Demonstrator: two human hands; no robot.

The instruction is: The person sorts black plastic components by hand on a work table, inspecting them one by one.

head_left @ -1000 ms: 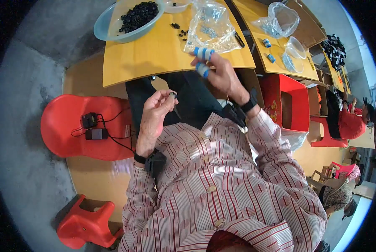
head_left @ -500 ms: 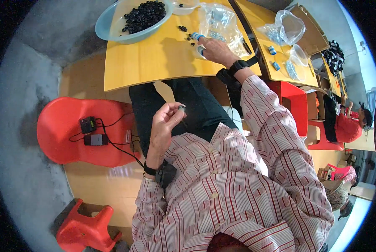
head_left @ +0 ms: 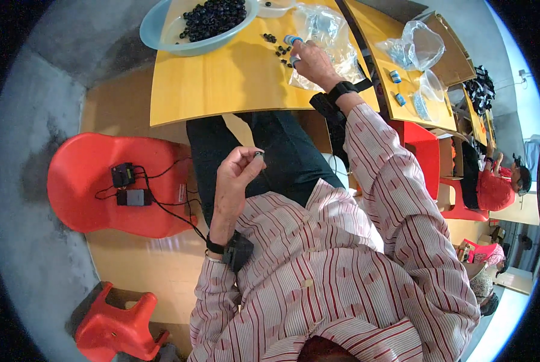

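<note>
My left hand (head_left: 233,175) is over my lap, its thumb and forefinger pinching a small dark, round piece (head_left: 259,154) with a pale edge. The piece is too small to name. My right hand (head_left: 314,63) reaches over the table, beside a clear plastic bag (head_left: 336,42) of tiny clear parts. Blue-and-white tape wraps its thumb and forefinger (head_left: 292,40), which are apart with nothing visible between them. Just left of these fingertips lie several small black parts (head_left: 283,50) on the yellow table (head_left: 212,84).
A pale blue basin (head_left: 155,27) heaped with black parts stands at the far left of the table. Another table (head_left: 375,27) holds a clear bag (head_left: 423,45) and blue tape rolls (head_left: 395,76). A red chair (head_left: 83,181) carries cabled devices. A person in red (head_left: 496,187) sits at far right.
My right hand has moved slightly away from me, uncovering more black parts near its thumb. My left hand keeps its pinch in nearly the same place. The whole view has shifted a little.
</note>
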